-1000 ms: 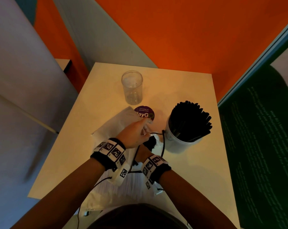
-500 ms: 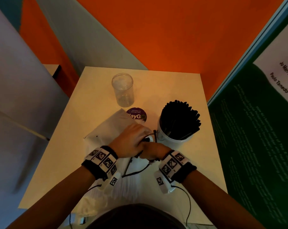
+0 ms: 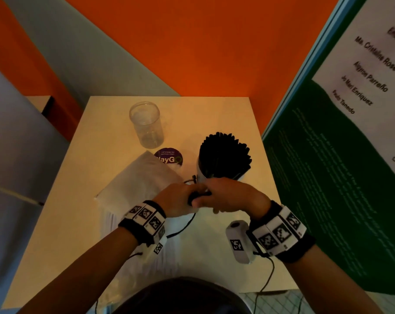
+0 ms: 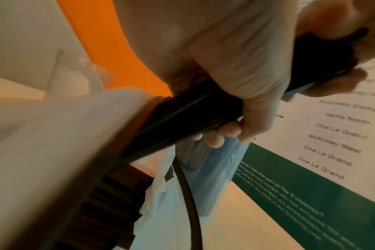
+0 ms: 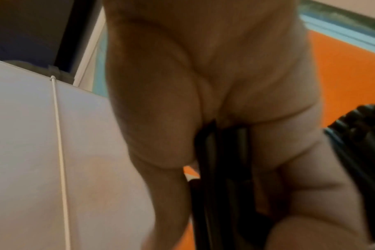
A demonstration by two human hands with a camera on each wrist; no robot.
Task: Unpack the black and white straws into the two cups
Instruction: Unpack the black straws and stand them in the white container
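1. Both hands have shifted right since the earlier frame, off the white packet and up against the near side of the white cup (image 3: pixel 201 175), with the head camera tilted up a little.
2. My right hand (image 3: pixel 231 196) is curled round a small bundle of black straws (image 4: pixel 203 111); my left hand (image 3: pixel 177 199) meets it, fingers wrapped on the same bundle, seen closest in the left wrist view.
3. Black straws in the cup (image 3: pixel 224 155) already fan out thickly, right of centre on the surface (image 3: pixel 214 114).
4. Standing empty at the far left is the clear cup (image 3: pixel 146 124), well apart from my hands.
5. White straws in their packet (image 3: pixel 142 182) lie flat on the left, between the clear cup and my left wrist, beside a purple sticker (image 3: pixel 168 156).
6. I judge the black half nearly finished: this last bundle looks bound for the white cup.
7. Unpacking the white straws into the clear cup remains entirely undone.
8. Loose cables (image 3: pixel 183 225) trail under my wrists and could snag the packet.
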